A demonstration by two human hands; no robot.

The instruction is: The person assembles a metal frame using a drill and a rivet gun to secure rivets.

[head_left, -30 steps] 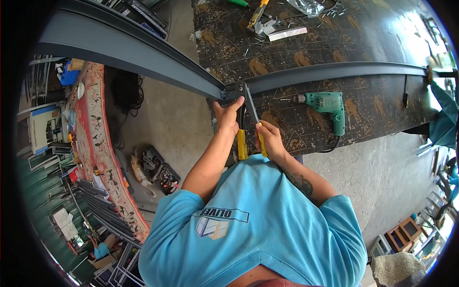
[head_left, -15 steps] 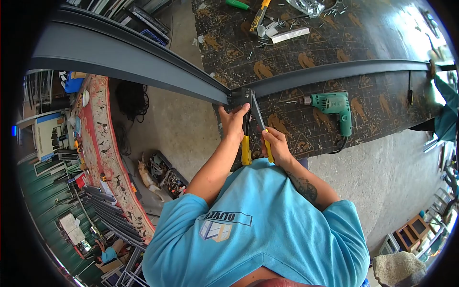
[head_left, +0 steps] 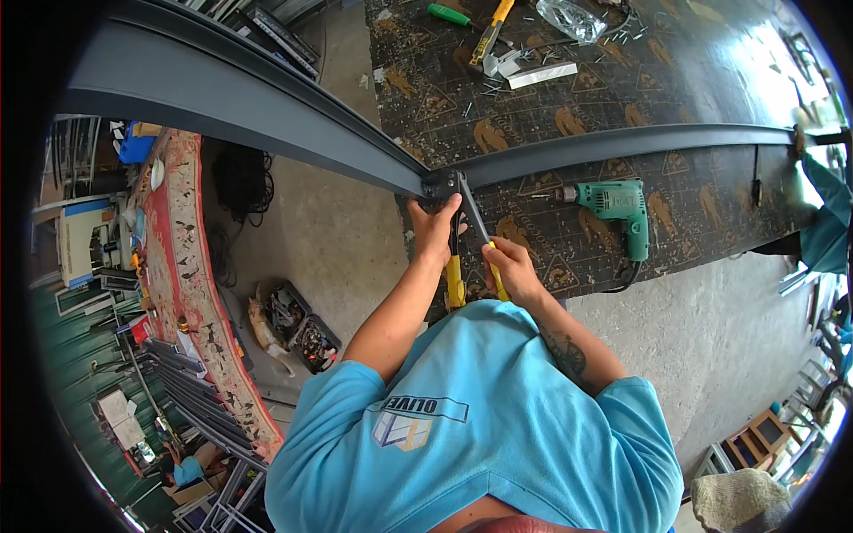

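Observation:
A hand riveter (head_left: pixel 474 216) with yellow grips stands at the corner where a wide grey metal profile (head_left: pixel 240 111) meets a long grey profile (head_left: pixel 622 145). My left hand (head_left: pixel 433 233) is closed around the riveter's head end, thumb up along it. My right hand (head_left: pixel 513 268) grips one yellow handle; the other handle hangs free near my shirt. The handles are spread apart. The riveter's nose is hidden against the corner. To the right of my hands lies a green electric drill (head_left: pixel 613 209), its bit pointing left.
Further back on the dark workbench (head_left: pixel 426 89) are a hammer (head_left: pixel 491 37), a green-handled tool (head_left: pixel 449 14), a plastic bag (head_left: pixel 570 19) and scattered rivets. Another person's sleeve (head_left: pixel 826 213) shows at the far right. A cat (head_left: pixel 265 329) lies on the floor by an open toolbox (head_left: pixel 306 329).
The view has shifted slightly. My hands and the riveter keep nearly the same pose at the corner. At the far right, the other person's sleeve has moved a little.

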